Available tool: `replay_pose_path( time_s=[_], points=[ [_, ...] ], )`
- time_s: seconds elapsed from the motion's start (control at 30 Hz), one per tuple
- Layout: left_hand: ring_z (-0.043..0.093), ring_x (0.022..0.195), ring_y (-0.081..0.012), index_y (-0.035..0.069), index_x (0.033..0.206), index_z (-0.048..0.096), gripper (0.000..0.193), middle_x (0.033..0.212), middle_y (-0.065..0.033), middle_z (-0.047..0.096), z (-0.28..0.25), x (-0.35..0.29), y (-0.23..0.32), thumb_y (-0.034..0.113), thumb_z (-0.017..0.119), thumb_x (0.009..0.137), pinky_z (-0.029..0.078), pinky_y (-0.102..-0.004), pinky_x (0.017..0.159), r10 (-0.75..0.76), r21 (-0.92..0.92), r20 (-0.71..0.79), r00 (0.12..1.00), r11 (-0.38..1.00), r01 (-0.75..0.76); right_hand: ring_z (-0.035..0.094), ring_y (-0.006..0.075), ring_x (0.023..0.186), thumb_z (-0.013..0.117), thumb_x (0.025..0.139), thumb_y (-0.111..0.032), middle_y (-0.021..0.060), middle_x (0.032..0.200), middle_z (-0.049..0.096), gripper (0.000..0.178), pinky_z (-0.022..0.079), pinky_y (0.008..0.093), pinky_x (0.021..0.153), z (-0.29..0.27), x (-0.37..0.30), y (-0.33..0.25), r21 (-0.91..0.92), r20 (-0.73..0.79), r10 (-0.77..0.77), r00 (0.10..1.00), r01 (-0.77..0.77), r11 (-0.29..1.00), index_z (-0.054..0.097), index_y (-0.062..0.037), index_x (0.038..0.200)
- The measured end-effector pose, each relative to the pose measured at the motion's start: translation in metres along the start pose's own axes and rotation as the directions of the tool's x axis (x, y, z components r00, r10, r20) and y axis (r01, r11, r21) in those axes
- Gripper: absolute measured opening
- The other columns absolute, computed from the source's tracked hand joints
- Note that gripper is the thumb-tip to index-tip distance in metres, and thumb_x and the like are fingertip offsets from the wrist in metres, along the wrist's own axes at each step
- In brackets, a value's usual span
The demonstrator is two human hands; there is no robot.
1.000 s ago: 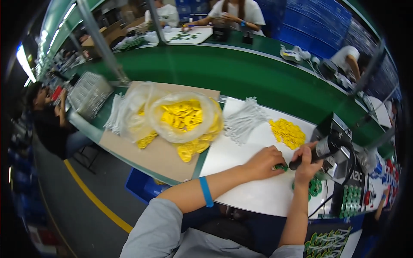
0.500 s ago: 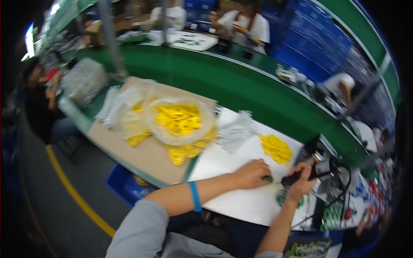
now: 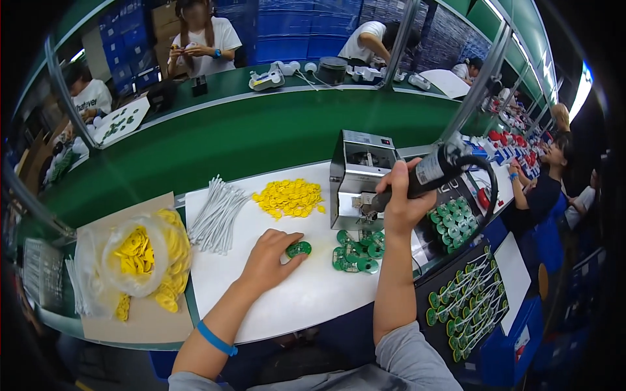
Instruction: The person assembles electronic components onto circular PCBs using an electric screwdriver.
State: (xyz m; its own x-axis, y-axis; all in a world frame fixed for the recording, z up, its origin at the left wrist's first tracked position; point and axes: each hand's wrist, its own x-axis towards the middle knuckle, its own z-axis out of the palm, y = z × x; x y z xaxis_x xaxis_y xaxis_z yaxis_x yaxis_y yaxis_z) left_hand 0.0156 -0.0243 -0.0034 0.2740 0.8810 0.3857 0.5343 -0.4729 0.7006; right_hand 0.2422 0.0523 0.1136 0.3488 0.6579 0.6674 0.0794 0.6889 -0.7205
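Note:
My left hand [image 3: 268, 259] rests on the white work surface [image 3: 254, 313], thumb and fingers closed around the edge of a small round green circuit board [image 3: 299, 249]. My right hand [image 3: 404, 199] grips a black electric screwdriver [image 3: 440, 171] with a cord curving down at its back. The screwdriver's front end is at a grey metal screw feeder [image 3: 355, 173]; its tip is hard to make out. Between my hands, close to the feeder, lies a pile of green boards [image 3: 357, 253]. Small yellow discs [image 3: 290, 197] are heaped beyond my left hand, beside a bundle of white cables [image 3: 215, 218].
Open plastic bags of yellow parts [image 3: 135, 257] sit on cardboard at left. A black tray [image 3: 456, 306] of boards with white wires stands at right, beneath more stacked green boards [image 3: 452, 225]. A green conveyor [image 3: 215, 140] runs behind. Several people work across and to the right.
My view has swung to the right. My right hand has carried the screwdriver from beside the left hand's board up to the screw feeder. The left hand still holds its board.

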Motion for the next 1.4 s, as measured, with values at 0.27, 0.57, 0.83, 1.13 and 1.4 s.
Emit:
replay_pose_path(
  time_s=[0.27, 0.57, 0.83, 1.13, 1.4],
  points=[
    [0.062, 0.097, -0.0309, 0.003, 0.116, 0.070, 0.038, 0.097, -0.0135, 0.070, 0.012, 0.006, -0.005, 0.022, 0.078, 0.083, 0.050, -0.0398, 0.088, -0.001, 0.008, -0.024, 1.000, 1.000, 0.001, 0.055, 0.0076, 0.049, 0.072, 0.093, -0.010, 0.0003, 0.068, 0.059, 0.036, 0.040, 0.0214, 0.048, -0.005, 0.008, 0.016, 0.064, 0.083, 0.147, 0.986, -0.153, 0.986, 0.056, 0.0028, 0.123],
    [0.064, 0.097, -0.0289, 0.003, 0.135, 0.058, 0.063, 0.100, -0.0130, 0.071, -0.003, -0.009, -0.021, 0.017, 0.083, 0.079, 0.052, -0.0382, 0.089, -0.087, -0.055, -0.018, 0.996, 0.995, 0.085, 0.055, 0.0095, 0.049, 0.070, 0.093, -0.012, 0.0026, 0.071, 0.061, 0.042, 0.042, 0.0240, 0.047, 0.027, -0.031, 0.001, 0.091, 0.242, 0.304, 0.921, -0.333, 0.938, 0.053, 0.0027, 0.129],
    [0.063, 0.098, -0.0301, 0.004, 0.152, 0.037, 0.089, 0.099, -0.0117, 0.071, -0.027, -0.030, -0.039, 0.023, 0.083, 0.078, 0.052, -0.0407, 0.087, -0.115, -0.081, -0.015, 0.993, 0.990, 0.114, 0.057, 0.0167, 0.053, 0.060, 0.096, -0.013, 0.0060, 0.070, 0.053, 0.042, 0.048, 0.0287, 0.055, 0.104, -0.124, 0.009, 0.262, 0.346, 0.274, 0.897, -0.373, 0.890, 0.042, 0.0042, 0.130],
    [0.063, 0.095, -0.0340, 0.005, 0.155, 0.031, 0.095, 0.097, -0.0152, 0.069, -0.052, -0.052, -0.050, 0.026, 0.083, 0.078, 0.052, -0.0428, 0.084, -0.120, -0.027, 0.009, 0.993, 0.992, 0.120, 0.055, 0.0155, 0.053, 0.061, 0.095, -0.013, 0.0052, 0.070, 0.052, 0.045, 0.048, 0.0290, 0.057, 0.137, -0.164, 0.013, 0.261, 0.373, 0.231, 0.899, -0.340, 0.904, 0.039, 0.0043, 0.131],
    [0.062, 0.093, -0.0333, 0.007, 0.160, 0.020, 0.104, 0.095, -0.0151, 0.067, -0.059, -0.063, -0.054, 0.024, 0.083, 0.079, 0.052, -0.0417, 0.081, -0.133, -0.053, -0.020, 0.991, 0.990, 0.132, 0.056, 0.0146, 0.052, 0.060, 0.098, -0.018, 0.0049, 0.070, 0.052, 0.047, 0.047, 0.0272, 0.055, 0.145, -0.170, 0.002, 0.251, 0.352, 0.213, 0.911, -0.311, 0.917, 0.039, 0.0052, 0.132]
  ],
)
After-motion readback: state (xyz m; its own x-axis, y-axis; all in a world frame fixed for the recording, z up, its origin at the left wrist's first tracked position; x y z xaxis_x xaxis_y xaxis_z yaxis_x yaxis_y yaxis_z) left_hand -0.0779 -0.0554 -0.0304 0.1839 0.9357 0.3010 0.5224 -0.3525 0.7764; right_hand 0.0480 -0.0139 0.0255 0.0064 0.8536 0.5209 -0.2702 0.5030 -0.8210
